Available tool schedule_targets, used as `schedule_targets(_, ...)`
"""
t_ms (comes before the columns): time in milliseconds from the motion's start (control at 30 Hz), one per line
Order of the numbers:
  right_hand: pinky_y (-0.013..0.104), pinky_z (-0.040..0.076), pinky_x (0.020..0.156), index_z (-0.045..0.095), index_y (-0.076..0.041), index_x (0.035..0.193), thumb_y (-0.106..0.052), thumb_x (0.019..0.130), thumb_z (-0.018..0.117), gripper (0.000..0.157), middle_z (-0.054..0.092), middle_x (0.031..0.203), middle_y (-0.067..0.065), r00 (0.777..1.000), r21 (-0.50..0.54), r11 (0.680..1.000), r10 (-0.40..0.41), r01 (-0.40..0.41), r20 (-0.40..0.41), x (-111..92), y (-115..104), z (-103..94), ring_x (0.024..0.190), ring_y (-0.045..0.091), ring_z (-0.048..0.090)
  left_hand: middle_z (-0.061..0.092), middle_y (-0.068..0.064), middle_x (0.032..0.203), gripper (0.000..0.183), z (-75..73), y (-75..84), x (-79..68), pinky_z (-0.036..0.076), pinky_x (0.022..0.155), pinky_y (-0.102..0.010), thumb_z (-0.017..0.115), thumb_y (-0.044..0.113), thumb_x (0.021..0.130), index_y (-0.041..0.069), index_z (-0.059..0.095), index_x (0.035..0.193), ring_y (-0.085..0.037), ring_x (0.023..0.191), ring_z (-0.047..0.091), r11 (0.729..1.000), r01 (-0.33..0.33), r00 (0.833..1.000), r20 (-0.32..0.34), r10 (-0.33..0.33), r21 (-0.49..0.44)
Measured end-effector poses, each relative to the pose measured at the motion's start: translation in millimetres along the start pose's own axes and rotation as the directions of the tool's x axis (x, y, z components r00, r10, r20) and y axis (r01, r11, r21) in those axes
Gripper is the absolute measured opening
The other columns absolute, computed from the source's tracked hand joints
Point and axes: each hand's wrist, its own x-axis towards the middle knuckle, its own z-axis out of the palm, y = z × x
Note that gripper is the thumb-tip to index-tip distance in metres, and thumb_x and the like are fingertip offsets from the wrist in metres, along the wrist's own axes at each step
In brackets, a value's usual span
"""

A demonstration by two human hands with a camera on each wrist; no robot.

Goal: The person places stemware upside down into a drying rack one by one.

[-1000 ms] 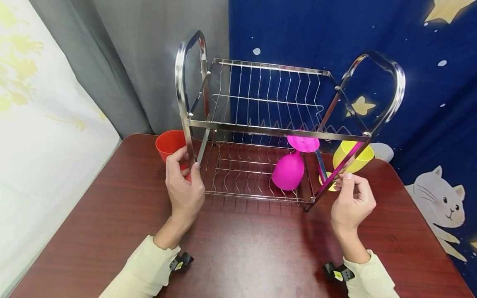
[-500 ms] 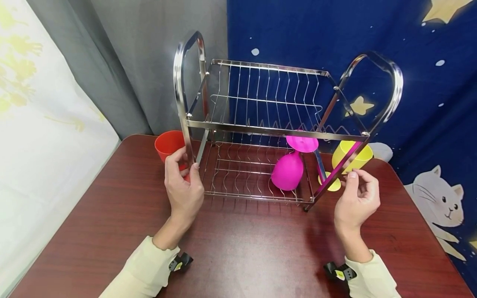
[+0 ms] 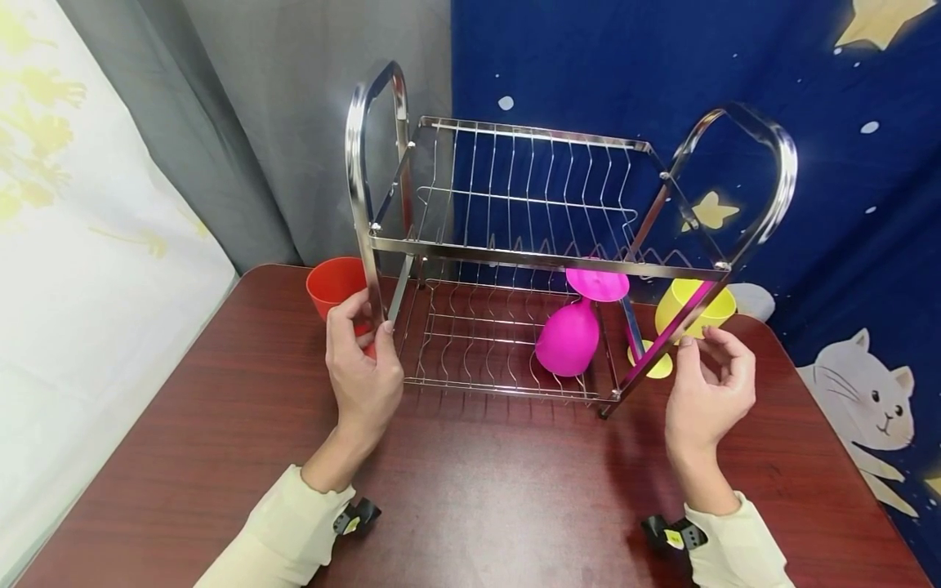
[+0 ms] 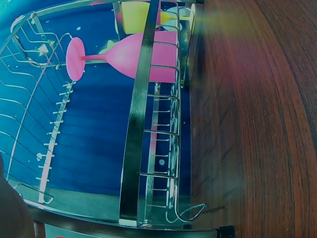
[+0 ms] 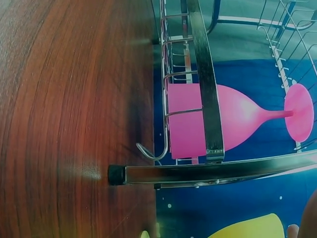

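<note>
A two-tier chrome dish rack (image 3: 544, 260) stands on the table. My left hand (image 3: 362, 371) grips the rack's left front post between thumb and fingers. Beside the right front post is my right hand (image 3: 709, 396), fingers loosely bent and holding nothing. Upside down on the lower tier, at its right end, is a pink goblet (image 3: 568, 339), its foot raised; the right wrist view shows the pink goblet (image 5: 237, 116) too. A yellow goblet (image 3: 694, 309) stands upright behind the right post, partly hidden by it. A red cup (image 3: 336, 282) stands behind my left hand, its lower part hidden.
The brown wooden table (image 3: 485, 498) reaches from my forearms to the back. A grey curtain (image 3: 294, 122) and a blue curtain (image 3: 544, 65) with stars and a cat hang right behind the rack. White cloth (image 3: 88, 286) lies along the left side.
My right hand has moved slightly right, away from the rack's right post, and its fingers have spread a little. The left hand, rack and goblets have stayed in place.
</note>
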Motion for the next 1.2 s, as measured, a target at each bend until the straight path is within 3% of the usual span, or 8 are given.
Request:
schedule_targets(433, 0.018, 0.054, 0.081, 0.066, -0.004, 0.112, -0.006, 0.077, 0.076, 0.036, 0.063, 0.107, 0.011, 1.000, -0.029, 1.000, 0.009, -0.008, 0.024, 1, 6, -0.8, 0.094, 0.020, 0.063, 0.057, -0.016, 0.109, 0.040, 0.6, -0.8, -0.7, 0.052, 0.081, -0.019, 0.058, -0.011, 0.084, -0.002, 0.054, 0.123, -0.016, 0.101, 0.054, 1.000, 0.002, 1.000, -0.002, -0.002, 0.013)
schedule_targets(767, 0.021, 0.051, 0.086, 0.059, -0.015, 0.126, -0.022, 0.076, 0.081, 0.055, 0.052, 0.120, -0.008, 0.996, -0.232, 0.973, 0.039, -0.020, 0.076, 4, 8, -3.6, 0.110, 0.017, 0.056, 0.057, -0.016, 0.108, 0.040, 0.3, -0.5, -1.0, 0.051, 0.081, -0.017, 0.058, -0.011, 0.084, -0.002, 0.055, 0.123, -0.016, 0.100, 0.054, 1.000, 0.004, 1.000, -0.006, -0.004, 0.013)
schedule_targets(1200, 0.024, 0.047, 0.089, 0.051, -0.019, 0.133, -0.033, 0.077, 0.080, 0.066, 0.046, 0.128, -0.007, 0.992, -0.344, 0.939, 0.045, -0.003, 0.114, 6, 17, -2.5, 0.116, 0.011, 0.049, 0.057, -0.016, 0.108, 0.041, 0.1, -1.3, -0.5, 0.052, 0.080, -0.018, 0.058, -0.011, 0.083, -0.001, 0.055, 0.122, -0.016, 0.100, 0.054, 1.000, -0.002, 1.000, -0.010, 0.002, 0.017)
